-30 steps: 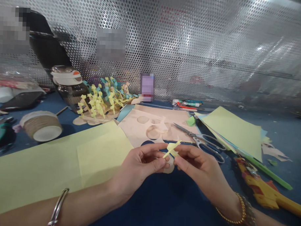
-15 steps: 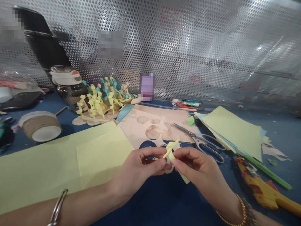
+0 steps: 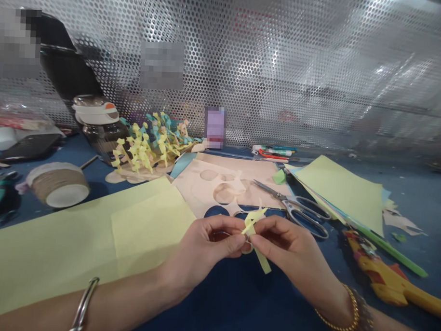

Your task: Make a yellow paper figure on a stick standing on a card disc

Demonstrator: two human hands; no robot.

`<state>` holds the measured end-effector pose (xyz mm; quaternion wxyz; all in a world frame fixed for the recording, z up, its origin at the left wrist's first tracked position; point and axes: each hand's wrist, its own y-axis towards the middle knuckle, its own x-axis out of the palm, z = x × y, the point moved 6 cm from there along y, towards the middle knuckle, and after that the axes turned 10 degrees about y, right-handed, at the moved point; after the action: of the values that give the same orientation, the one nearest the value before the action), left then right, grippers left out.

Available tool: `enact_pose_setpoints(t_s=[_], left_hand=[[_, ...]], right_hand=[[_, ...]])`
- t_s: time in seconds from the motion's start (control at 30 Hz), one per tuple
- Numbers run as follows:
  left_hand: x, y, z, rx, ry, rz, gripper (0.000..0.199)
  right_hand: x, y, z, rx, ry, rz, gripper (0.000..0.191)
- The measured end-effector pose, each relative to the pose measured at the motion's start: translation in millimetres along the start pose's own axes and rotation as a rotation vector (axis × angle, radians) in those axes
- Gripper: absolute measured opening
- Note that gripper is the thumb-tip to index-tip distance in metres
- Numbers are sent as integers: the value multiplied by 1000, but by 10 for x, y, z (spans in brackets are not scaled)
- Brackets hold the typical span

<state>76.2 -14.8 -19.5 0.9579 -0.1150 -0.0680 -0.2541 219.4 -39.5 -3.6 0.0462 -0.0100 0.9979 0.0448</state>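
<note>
Between my two hands, near the middle of the view, is a narrow yellow paper strip (image 3: 262, 260), crossed or folded at its upper part, with one end hanging down. My left hand (image 3: 212, 242) pinches it from the left with thumb and forefinger. From the right, my right hand (image 3: 281, 240) pinches the same strip, the fingertips almost touching those of my left hand. Just beyond the hands lie pink paper (image 3: 194, 184) with round holes cut in it and metal scissors (image 3: 295, 206).
Yellow sheets (image 3: 146, 230) lie at left, more sheets (image 3: 344, 189) at right. A yellow glue gun (image 3: 386, 277) sits at the right front. Twisted paper pieces (image 3: 145, 151), a jar (image 3: 102, 132), a twine roll (image 3: 59, 184) and pliers (image 3: 2, 196) are at left.
The strip has turned between my fingers: its lower end now hangs more steeply, and its upper end points further right. Both hands have stayed nearly in place.
</note>
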Motion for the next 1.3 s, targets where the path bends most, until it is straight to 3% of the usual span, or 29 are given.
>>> enact_pose_setpoints(t_s=[0.37,1.3], left_hand=[[24,-2,24,13,72,1,19],[5,2,4,1,81,26,20]], right_hand=[[33,-4,-22,49,67,-1,12],[-3,29,-39,5,58,19,7]])
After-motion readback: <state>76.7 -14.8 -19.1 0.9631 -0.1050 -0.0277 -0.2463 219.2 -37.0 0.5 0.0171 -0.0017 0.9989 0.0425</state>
